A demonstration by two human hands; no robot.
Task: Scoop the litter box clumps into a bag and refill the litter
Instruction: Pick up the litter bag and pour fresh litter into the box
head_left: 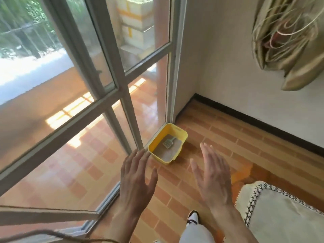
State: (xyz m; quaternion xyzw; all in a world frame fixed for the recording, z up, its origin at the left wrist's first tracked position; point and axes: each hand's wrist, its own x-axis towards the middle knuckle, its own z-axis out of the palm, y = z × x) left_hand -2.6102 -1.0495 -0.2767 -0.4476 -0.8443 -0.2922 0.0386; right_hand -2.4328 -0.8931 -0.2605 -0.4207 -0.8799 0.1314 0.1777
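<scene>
A yellow litter box (pixel 182 135) sits on the brick floor in the corner, against the glass door frame. Grey litter (pixel 164 152) covers its bottom, and a pale slotted scoop (pixel 168 142) lies on the litter. My left hand (pixel 137 174) and my right hand (pixel 213 171) are held out in front of me with straight fingers, well above the floor and nearer to me than the box. Both hands hold nothing. No bag is in view.
A glass door with a grey frame (pixel 112 81) fills the left side. A white wall with a black skirting (pixel 259 120) runs along the right. A cream cushion with black stitching (pixel 280 213) lies at the lower right. A tan curtain (pixel 291 39) hangs at the upper right.
</scene>
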